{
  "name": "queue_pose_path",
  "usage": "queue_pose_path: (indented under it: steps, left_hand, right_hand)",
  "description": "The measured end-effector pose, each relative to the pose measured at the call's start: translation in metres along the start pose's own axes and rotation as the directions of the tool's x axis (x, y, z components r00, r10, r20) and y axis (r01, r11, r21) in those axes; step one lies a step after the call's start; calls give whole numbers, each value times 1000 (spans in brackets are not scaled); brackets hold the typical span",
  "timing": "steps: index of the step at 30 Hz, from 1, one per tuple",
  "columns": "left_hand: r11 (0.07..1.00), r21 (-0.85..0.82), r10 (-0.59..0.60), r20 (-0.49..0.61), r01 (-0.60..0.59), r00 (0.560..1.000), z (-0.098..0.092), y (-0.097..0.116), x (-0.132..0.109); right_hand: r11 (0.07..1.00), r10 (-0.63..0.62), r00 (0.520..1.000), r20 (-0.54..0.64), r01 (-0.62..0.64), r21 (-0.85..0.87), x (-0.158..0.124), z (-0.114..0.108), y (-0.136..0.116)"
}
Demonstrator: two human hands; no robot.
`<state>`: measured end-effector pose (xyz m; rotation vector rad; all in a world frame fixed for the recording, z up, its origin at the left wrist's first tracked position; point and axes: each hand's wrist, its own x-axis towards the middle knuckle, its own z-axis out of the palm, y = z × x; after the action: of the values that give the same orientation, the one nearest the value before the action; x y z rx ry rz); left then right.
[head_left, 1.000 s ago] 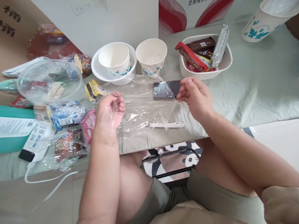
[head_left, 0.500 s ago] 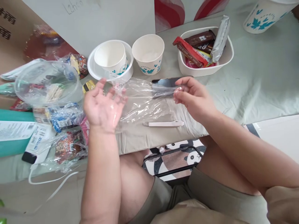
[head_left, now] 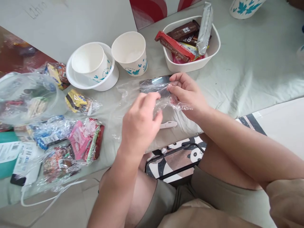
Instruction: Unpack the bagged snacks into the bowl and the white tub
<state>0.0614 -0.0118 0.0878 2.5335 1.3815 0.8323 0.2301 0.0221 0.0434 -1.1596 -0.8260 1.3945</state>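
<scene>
A clear, crinkled plastic bag [head_left: 128,95] spreads over the cloth in front of me. Its gathered end is pinched between the thumb and fingers of my right hand [head_left: 188,93]. My left hand [head_left: 141,123] hovers over the bag, back upward, with fingers bent and the thumb apart from them; nothing shows in its grasp. Behind the bag lies a dark phone [head_left: 154,81], partly covered by the film. A slim white tool, perhaps a craft knife [head_left: 169,124], rests below the bag, its left end hidden by my left hand.
A paper cup [head_left: 130,50] stands beside a white bowl [head_left: 111,76] holding another cup. Wrapped bars fill a white tub [head_left: 192,65]. Packaged snacks [head_left: 85,139] and a clear round container [head_left: 54,101] crowd the left. Another cup [head_left: 245,8] is at the far right.
My left hand has turned from palm up to back up and moved right, closer to my right hand. The bag, stretched between both hands before, now bunches at my right hand. The view has shifted right.
</scene>
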Motion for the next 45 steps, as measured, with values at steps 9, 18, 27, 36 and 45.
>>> queue_pose_path:
  steps: [9,18,27,36,45]
  left_hand:
    - [934,-156,313,-78,-322,946,-4,-21,7]
    - [897,-318,250,-206,-307,946,-16,-7,3]
    - [589,-758,-635,-222,278,740,5,-78,6]
    - [517,-516,-687,226,683,690,9,-92,-16]
    - [318,-842,-752,56,436,657,11,-90,0]
  right_hand:
    - [1000,7,981,-196,-1,28,10,-13,-9]
    - [999,40,975,-218,-36,20,13,-15,-13]
    - [992,-97,986,-132,85,-97,22,-27,4]
    - [983,-133,990,44,137,-120,-7,-11,-26]
    - [978,-148,989,-4,145,-151,-4,-18,-21]
